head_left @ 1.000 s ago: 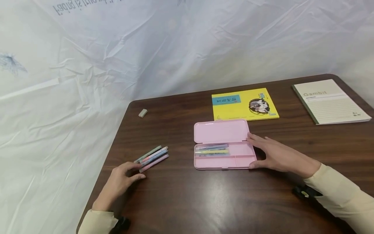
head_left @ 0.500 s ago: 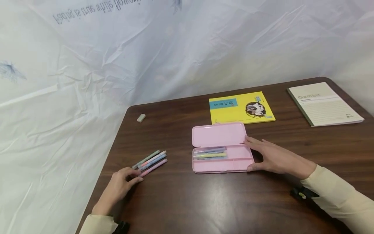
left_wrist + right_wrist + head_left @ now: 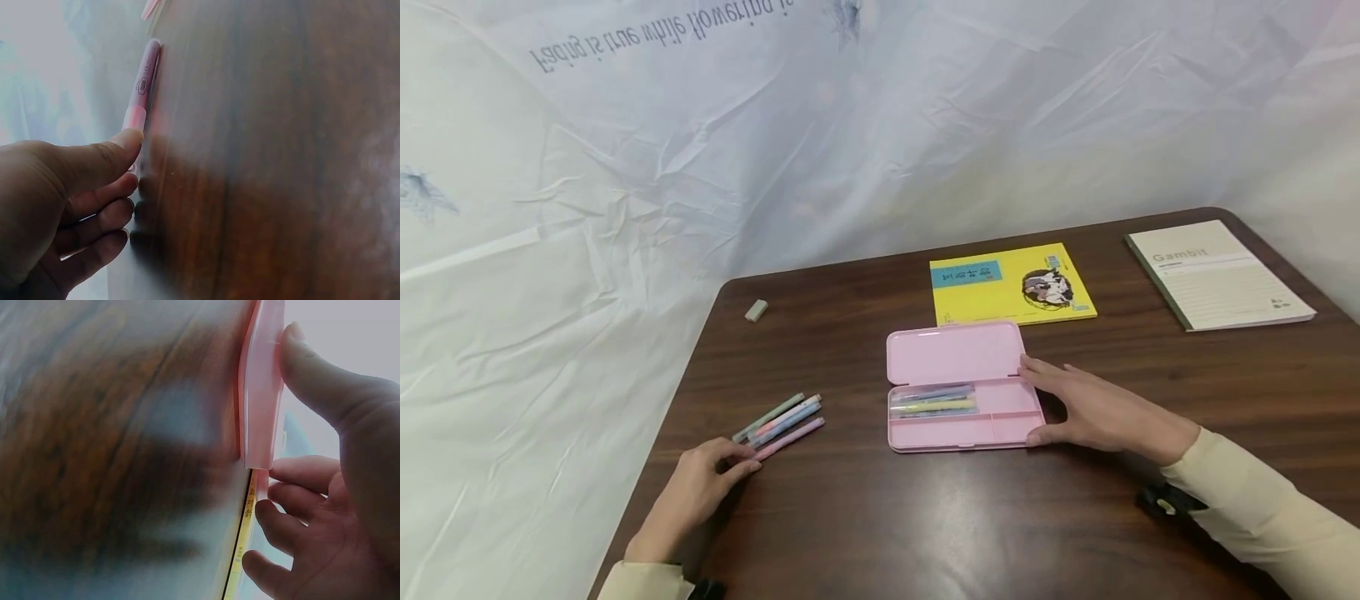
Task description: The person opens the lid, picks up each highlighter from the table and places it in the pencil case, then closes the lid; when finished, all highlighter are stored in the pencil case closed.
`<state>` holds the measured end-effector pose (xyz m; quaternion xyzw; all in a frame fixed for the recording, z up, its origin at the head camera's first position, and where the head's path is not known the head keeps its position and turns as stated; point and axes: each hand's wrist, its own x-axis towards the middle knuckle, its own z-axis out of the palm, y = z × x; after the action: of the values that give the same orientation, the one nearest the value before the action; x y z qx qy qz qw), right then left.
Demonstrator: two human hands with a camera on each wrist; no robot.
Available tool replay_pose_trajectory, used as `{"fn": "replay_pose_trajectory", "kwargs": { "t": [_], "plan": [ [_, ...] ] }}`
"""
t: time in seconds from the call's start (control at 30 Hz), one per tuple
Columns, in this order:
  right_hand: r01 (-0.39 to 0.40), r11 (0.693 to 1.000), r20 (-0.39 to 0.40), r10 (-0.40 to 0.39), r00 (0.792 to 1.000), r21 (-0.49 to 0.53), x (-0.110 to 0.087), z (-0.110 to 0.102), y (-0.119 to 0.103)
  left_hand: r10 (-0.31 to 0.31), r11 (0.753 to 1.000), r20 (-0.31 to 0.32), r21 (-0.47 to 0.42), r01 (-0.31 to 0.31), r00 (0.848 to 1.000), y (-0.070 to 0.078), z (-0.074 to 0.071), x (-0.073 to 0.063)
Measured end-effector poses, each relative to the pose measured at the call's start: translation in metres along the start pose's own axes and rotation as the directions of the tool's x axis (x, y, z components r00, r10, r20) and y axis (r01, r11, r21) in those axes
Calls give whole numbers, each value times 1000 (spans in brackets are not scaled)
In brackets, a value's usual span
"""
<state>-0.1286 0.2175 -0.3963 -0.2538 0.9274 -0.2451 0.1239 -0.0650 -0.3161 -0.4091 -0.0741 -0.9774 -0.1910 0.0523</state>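
Pink pen [image 3: 790, 440], well to the left of the open pencil case [image 3: 943, 430], on or only just above the table [image 3: 850, 517]; cannot tell which. Slants lengthwise, far tip aimed roughly at the hinged side of the case, near end farther from it. Held by the left hand [image 3: 703, 479], clearly the nearer of the two: grip pinching the near end between thumb and finger, other fingers loosely bent below. Extends forward out of that grip toward the case, most of its length free. Just beside, also left of the case: several other pens [image 3: 786, 419], close together. Along the right end of the case: right hand [image 3: 1086, 410], grip spread, thumb at the front corner, fingertips by the hinge. Key relation, by judgement: a stretch of table between pen and case.
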Motion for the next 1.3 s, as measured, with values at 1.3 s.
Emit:
{"fn": "replay_pose_trajectory", "kwargs": {
  "t": [1.3],
  "plan": [
    [-21,1000,9,21,1000,14,-1,3,-2,499,855,31,-183,-486,866,127,39,90]
  ]
}}
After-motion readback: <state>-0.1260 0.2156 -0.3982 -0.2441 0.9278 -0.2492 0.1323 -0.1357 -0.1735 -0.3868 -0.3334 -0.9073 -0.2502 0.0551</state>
